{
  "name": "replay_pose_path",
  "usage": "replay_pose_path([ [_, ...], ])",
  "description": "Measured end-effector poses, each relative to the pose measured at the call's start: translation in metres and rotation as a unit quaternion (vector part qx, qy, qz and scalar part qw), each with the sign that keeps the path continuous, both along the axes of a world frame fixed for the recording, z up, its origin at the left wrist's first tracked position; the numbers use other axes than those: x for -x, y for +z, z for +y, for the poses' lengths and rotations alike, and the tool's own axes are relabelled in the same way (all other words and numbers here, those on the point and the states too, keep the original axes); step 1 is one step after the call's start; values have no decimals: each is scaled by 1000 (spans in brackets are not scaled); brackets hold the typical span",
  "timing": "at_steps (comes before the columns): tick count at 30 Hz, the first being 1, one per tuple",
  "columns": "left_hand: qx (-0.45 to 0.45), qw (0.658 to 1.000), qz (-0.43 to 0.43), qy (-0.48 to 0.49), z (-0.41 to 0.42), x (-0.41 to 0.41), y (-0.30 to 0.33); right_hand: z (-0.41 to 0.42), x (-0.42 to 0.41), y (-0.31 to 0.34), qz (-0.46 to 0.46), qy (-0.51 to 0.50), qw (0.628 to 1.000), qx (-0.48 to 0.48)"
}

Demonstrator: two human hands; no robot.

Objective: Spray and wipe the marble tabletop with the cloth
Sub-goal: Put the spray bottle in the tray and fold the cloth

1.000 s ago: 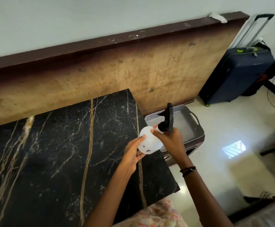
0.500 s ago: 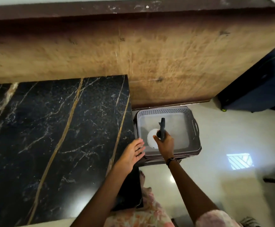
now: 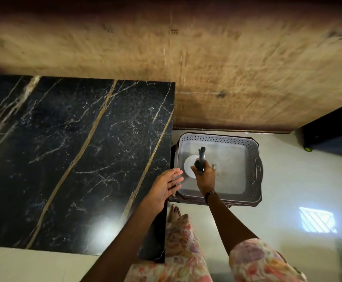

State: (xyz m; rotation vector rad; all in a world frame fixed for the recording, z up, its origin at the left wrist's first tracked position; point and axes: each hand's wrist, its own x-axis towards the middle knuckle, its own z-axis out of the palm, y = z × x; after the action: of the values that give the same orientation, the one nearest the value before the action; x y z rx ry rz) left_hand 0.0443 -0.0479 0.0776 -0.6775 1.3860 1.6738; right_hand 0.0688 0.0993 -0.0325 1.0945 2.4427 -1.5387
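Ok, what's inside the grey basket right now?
Inside the grey basket: only the spray bottle, held by the right hand. No cloth shows. The hand and bottle hide the floor beneath them.

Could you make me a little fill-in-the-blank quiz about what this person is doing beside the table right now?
1. The right hand holds a spray ____ by its black trigger head.
2. The basket sits on the floor to the ____ of the marble tabletop.
3. The left hand is open and holds ____.
4. The tabletop's long veins are ____ in colour.

Missing words: bottle; right; nothing; gold
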Motion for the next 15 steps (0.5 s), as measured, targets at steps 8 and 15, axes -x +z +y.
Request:
replay_pose_path([
  [8,-11,1000,10,24,-22,-8,15,5,-25,19,51,-62,991,-105],
  [15,-35,998,41,46,-62,-3,41,-49,-30,95,237,-15,951,-196],
])
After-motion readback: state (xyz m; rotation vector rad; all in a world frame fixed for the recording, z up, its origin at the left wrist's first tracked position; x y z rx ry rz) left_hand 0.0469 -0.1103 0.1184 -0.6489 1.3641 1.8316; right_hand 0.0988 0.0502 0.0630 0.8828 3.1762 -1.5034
